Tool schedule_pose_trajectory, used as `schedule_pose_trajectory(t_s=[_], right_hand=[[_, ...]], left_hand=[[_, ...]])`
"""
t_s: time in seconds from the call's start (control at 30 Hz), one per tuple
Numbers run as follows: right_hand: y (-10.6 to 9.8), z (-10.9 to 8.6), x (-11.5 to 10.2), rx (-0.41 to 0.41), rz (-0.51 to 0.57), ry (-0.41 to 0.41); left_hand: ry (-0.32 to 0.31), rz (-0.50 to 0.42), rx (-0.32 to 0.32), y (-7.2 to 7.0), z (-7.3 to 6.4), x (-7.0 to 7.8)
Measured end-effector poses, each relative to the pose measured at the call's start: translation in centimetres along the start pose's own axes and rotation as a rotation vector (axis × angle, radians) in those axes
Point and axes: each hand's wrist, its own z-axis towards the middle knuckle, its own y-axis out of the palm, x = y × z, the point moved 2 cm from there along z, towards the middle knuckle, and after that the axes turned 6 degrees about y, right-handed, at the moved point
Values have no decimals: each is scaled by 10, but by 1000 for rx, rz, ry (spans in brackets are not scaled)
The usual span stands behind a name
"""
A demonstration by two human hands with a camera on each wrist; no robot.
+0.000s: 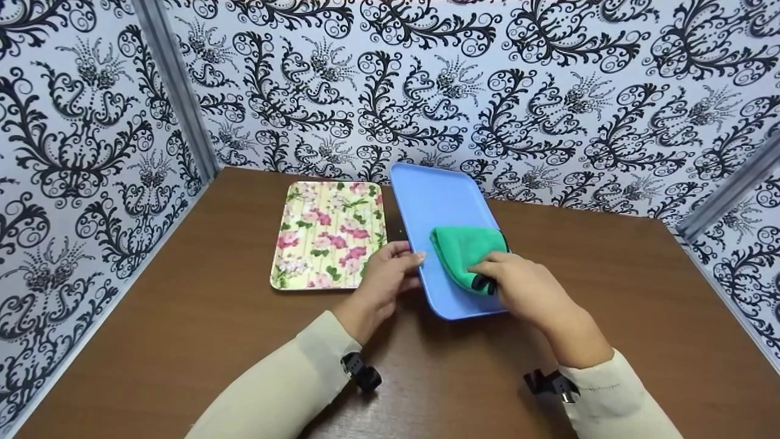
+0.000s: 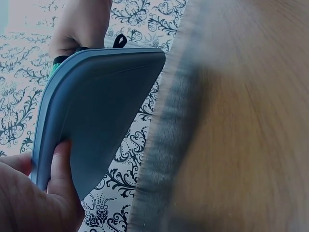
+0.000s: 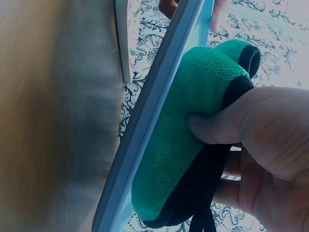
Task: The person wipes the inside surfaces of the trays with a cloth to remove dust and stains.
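Observation:
My left hand (image 1: 385, 280) grips the left edge of a blue tray (image 1: 436, 198), thumb on its upper face and fingers beneath. The tray is held tilted above the table, its far end raised. In my right hand (image 1: 533, 289) is a folded green cloth (image 1: 466, 250) with black edging, pressed against the tray's lower half. From the right wrist view, the thumb lies on the green cloth (image 3: 193, 96) and the other fingers are behind its black trim. The left wrist view shows the tray's underside (image 2: 111, 96), with the left fingers (image 2: 60, 166) against it.
A floral tray (image 1: 329, 238) with pink flowers lies flat on the brown wooden table (image 1: 201, 292), left of the blue tray. Black-and-white patterned walls (image 1: 414, 79) stand behind and at the sides. Each wrist wears a black strap with a small camera (image 1: 365, 375).

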Motion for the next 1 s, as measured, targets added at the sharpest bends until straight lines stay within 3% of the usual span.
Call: schedule_pose_trajectory(t_s=[0.2,1.0], right_hand=[[-1,-2,-1,-27,-12,27],[-4,-5,-38,17,-8,-93]], left_hand=[[12,5,5,0,0,0],[22,21,18,0,-1,0]])
